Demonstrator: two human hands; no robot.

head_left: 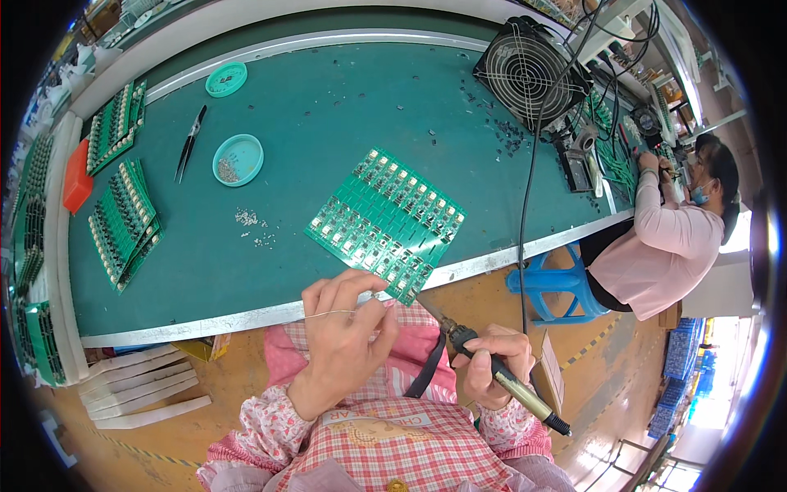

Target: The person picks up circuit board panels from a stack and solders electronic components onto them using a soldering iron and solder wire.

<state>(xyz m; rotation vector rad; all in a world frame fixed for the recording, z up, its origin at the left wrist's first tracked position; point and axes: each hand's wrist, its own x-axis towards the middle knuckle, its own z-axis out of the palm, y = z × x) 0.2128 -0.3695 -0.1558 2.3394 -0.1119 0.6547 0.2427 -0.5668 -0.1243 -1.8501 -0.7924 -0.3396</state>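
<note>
Green rectangular circuit-board panel [385,217], centre frame, bears fitted components, remaining soldering indeterminable; left hand [348,324] pinches thin silvery wire [328,313], right hand [504,351] grips olive-handled soldering iron [526,395].

We see green surface [328,123] with pale metal edge [221,325], blue stool [551,280] on ochre floor [484,302], striped floor tape [592,341]; bright light [739,236] at far right.
</note>
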